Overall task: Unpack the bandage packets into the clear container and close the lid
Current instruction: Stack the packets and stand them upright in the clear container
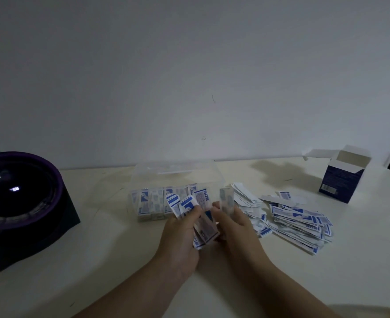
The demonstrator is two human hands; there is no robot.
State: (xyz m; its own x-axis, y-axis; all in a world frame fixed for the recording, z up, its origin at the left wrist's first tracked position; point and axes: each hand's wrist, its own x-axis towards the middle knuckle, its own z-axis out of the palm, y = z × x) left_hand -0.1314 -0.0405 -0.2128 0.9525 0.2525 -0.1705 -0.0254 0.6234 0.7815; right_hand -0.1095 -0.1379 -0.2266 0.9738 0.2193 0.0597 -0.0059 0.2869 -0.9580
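Both hands (209, 228) together, fingers curled.

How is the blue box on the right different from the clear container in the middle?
The blue box is opaque cardboard; the clear container is see-through plastic. The box stands tall with nothing visible inside from here; the container sits low with bandage packets lined up inside. Both are open on the table.

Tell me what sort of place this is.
Probably a plain room at home rather than a clinic or shop: a bare white wall, a cream table with a purple-rimmed dark bowl-like object on it, and an opened bandage box beside loose packets.
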